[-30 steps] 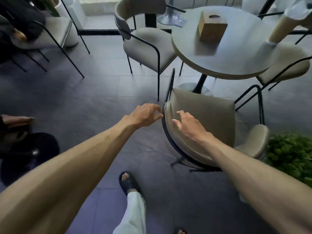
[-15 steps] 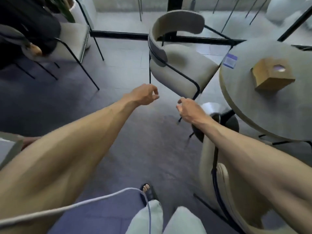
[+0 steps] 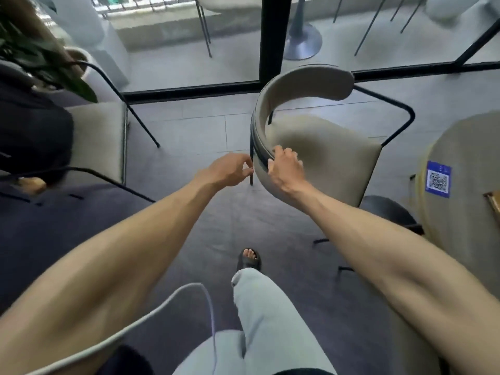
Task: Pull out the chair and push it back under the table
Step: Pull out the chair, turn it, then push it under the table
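A beige padded chair [image 3: 322, 147] with a curved backrest and thin black metal frame stands in front of me, its seat facing the round grey table [image 3: 460, 158] at the right edge. My right hand [image 3: 285, 166] rests on the near end of the curved backrest, fingers curled over its top edge. Just left of the chair's black rear leg, my left hand [image 3: 230, 170] hovers with fingers loosely bent, its fingertips at the leg, holding nothing that I can see.
Another beige chair [image 3: 94, 139] with a dark bag on it stands at the left, beside a potted plant [image 3: 40, 55]. A black-framed glass wall [image 3: 273, 39] runs across the back. The table carries a blue QR sticker [image 3: 438, 179]. My sandalled foot [image 3: 249, 259] is on the dark floor.
I have turned away from the first chair to this one. Both hands moved forward; the right hand has landed on the backrest and the left has come up beside the rear leg.
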